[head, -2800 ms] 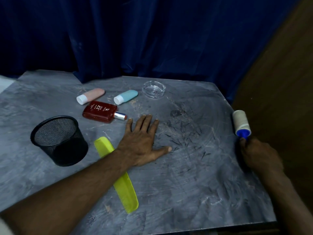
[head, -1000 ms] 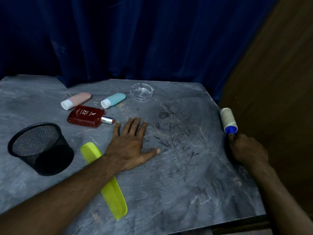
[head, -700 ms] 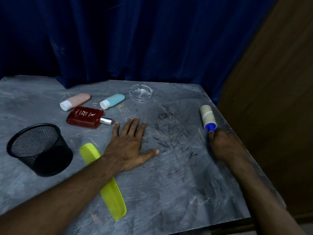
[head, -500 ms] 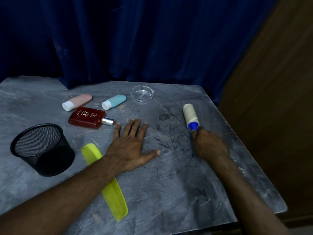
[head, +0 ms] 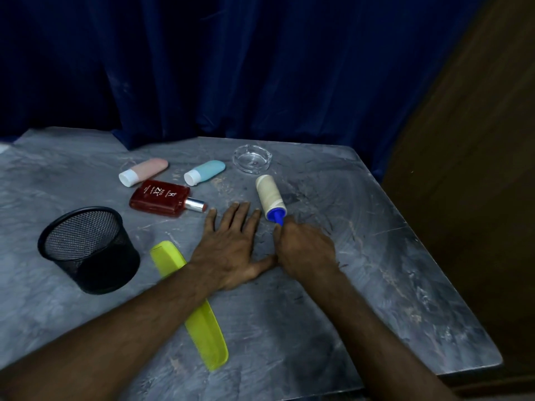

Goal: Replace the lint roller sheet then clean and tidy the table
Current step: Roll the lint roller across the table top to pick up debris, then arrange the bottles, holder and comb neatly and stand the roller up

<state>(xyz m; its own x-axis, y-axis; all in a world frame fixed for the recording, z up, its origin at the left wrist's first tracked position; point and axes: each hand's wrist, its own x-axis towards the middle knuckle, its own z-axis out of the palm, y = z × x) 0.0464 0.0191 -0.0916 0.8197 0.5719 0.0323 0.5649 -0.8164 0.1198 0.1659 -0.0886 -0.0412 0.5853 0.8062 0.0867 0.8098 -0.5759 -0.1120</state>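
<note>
Blue-handled lint roller (head: 270, 198) clenched in right hand (head: 304, 247) grip, left hand (head: 231, 250) spread flat beside

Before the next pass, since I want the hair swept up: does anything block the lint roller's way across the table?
Yes. The flat left hand lies beside the lint roller, over part of the hair-strewn table; the glass ashtray sits just beyond.
</note>
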